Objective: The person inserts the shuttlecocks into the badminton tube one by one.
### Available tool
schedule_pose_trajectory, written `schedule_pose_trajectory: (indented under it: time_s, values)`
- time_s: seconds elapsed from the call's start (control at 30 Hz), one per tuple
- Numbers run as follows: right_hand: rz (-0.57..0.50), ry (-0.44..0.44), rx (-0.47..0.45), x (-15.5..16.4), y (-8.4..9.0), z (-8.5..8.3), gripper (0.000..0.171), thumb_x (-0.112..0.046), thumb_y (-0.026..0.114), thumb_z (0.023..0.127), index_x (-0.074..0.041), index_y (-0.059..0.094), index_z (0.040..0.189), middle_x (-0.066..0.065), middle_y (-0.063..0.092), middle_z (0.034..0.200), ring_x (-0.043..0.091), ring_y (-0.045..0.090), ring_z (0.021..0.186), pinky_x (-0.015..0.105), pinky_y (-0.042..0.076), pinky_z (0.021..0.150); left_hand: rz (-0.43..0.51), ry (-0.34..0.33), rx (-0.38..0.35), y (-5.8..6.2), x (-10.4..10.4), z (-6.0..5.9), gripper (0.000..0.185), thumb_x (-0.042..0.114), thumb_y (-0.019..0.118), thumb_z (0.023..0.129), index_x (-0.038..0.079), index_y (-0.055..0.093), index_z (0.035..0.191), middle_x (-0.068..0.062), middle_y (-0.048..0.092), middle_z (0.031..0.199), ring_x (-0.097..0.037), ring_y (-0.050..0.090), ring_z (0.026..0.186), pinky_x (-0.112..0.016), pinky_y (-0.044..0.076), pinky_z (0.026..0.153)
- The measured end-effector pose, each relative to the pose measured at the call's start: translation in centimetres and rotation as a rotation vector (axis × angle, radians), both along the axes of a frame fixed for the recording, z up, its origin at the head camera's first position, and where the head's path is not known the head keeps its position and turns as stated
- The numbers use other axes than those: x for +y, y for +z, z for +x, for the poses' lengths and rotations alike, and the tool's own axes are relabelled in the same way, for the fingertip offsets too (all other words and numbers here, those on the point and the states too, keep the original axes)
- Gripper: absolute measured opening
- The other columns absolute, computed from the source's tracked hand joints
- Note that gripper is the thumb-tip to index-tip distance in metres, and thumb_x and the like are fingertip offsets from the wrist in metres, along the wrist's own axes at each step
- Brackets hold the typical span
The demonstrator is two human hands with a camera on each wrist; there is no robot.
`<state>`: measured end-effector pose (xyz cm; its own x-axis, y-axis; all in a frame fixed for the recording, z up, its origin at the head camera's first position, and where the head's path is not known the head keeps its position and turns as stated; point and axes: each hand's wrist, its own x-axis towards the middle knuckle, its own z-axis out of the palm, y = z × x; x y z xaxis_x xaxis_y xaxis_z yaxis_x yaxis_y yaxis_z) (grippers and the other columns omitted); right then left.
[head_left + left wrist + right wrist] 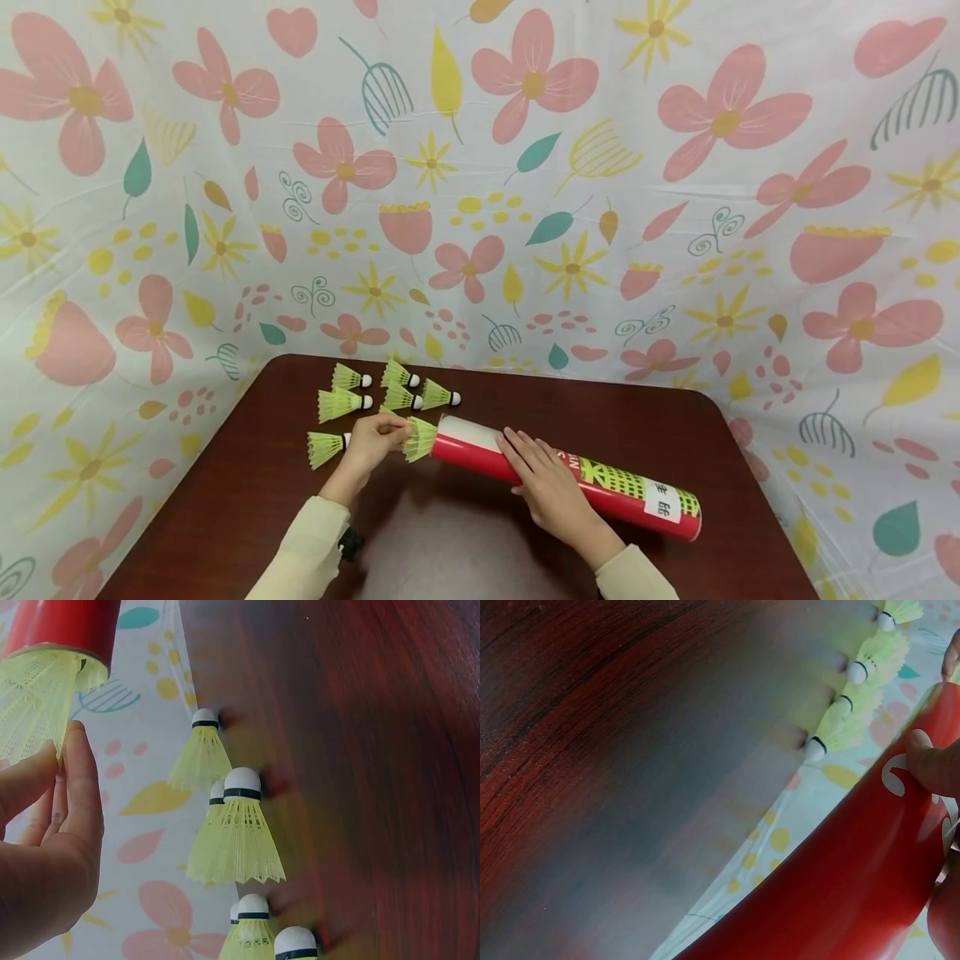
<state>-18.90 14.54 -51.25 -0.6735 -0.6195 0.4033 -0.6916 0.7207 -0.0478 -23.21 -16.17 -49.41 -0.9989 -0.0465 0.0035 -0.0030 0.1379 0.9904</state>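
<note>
A red shuttlecock tube (pixel 472 457) lies slantwise over the table, its mouth toward the left. My right hand (pixel 551 492) holds it near the middle; in the right wrist view the thumb (pixel 930 765) presses along the red side. At the mouth, my left hand (pixel 370 443) pinches the skirt edge of a yellow shuttlecock (pixel 34 701) between thumb and fingertips. That shuttlecock's skirt sticks out of the tube and its head is hidden inside. The left wrist view also shows part of another yellow skirt (pixel 91 673) within the mouth.
Several yellow shuttlecocks with white heads lie on the dark wooden table (pixel 600 408), back left, among them one (pixel 341 403) left of the tube mouth. A single shuttlecock (pixel 324 450) lies beside my left hand. A flower-patterned cloth (pixel 480 208) hangs behind the table.
</note>
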Motion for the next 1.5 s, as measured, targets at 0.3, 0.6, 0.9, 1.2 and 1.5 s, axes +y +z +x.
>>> schedule_pose_trajectory:
  time_s: [0.3,0.6,0.9,1.2,1.5]
  values:
    - [0.008,-0.001,0.014,0.1,-0.2,0.0,0.090,-0.019,0.079,0.079,-0.013,0.028,0.153,0.008,0.034,0.153,0.026,0.036,0.137,0.046,0.034,0.108,-0.038,-0.008,-0.016,-0.8,0.4,-0.3,0.012,0.004,0.070,0.087,-0.005,0.072,0.094,-0.010,0.071,0.084,-0.015,0.066,0.066,-0.043,0.056,0.072]
    - [0.010,0.000,0.029,0.1,-0.5,0.1,0.090,-0.018,0.079,0.079,-0.013,0.027,0.153,0.010,0.035,0.152,0.026,0.037,0.137,0.047,0.034,0.107,-0.162,0.000,0.043,-0.8,0.7,0.0,0.011,0.006,0.070,0.087,-0.002,0.074,0.094,-0.012,0.070,0.092,-0.023,0.068,0.074,-0.039,0.055,0.071]
    - [0.015,0.013,0.038,0.0,-0.4,0.1,0.092,-0.018,0.080,0.077,-0.011,0.028,0.152,0.011,0.035,0.152,0.028,0.037,0.136,0.048,0.035,0.106,-0.155,-0.046,0.072,-1.0,1.0,0.0,0.014,0.006,0.069,0.088,-0.003,0.075,0.098,-0.018,0.069,0.100,-0.023,0.070,0.073,-0.046,0.056,0.073]
    - [0.002,0.014,0.015,-0.1,-0.3,0.2,0.091,-0.016,0.080,0.078,-0.012,0.028,0.152,0.011,0.036,0.152,0.027,0.037,0.137,0.048,0.034,0.107,-0.130,-0.088,0.127,-1.3,1.0,0.0,0.017,0.011,0.069,0.089,-0.002,0.074,0.099,-0.014,0.069,0.095,-0.018,0.070,0.071,-0.038,0.057,0.068]
    - [0.002,0.016,0.019,-0.3,-0.5,0.2,0.090,-0.017,0.079,0.079,-0.013,0.028,0.153,0.008,0.032,0.154,0.025,0.035,0.138,0.047,0.034,0.107,-0.112,-0.094,0.071,-1.7,1.5,-0.3,0.021,0.004,0.067,0.089,-0.006,0.070,0.107,-0.022,0.067,0.105,-0.027,0.071,0.078,-0.041,0.056,0.073]
